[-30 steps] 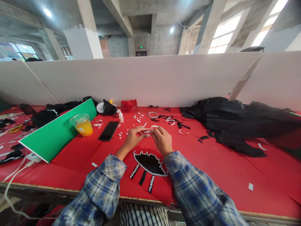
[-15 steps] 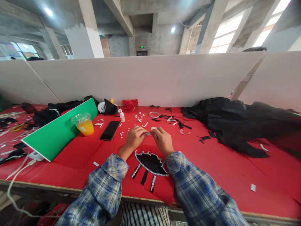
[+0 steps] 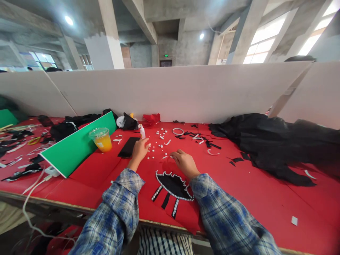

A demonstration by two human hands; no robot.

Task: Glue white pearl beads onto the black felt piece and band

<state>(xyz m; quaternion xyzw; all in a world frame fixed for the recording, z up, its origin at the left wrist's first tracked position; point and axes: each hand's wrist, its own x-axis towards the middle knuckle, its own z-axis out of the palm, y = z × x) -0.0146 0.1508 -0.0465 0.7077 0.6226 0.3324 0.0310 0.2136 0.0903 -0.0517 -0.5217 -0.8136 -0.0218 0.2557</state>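
Phone (image 3: 128, 147) between cup (image 3: 101, 139) and pearls (image 3: 159, 136), bottle (image 3: 142, 132) behind.

Single head-worn view, forward and down (close) over red table (image 3: 252, 198)

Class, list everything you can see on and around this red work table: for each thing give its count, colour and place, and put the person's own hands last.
table: one, red cover, fills the foreground
black eye-shaped piece: one, edged with pearl beads, between the forearms
loose pearl beads: many, white, scattered beyond the hands
phone: one, black, flat beside the left hand
glue bottle: one, small, white, behind the phone
cup of orange drink: one, clear, by the green board
green board: one, slanting at left
black fabric: one heap, at right
white partition: runs behind the table
left hand: one, fingers spread over the beads by the phone
right hand: one, fingertips on the table near beads
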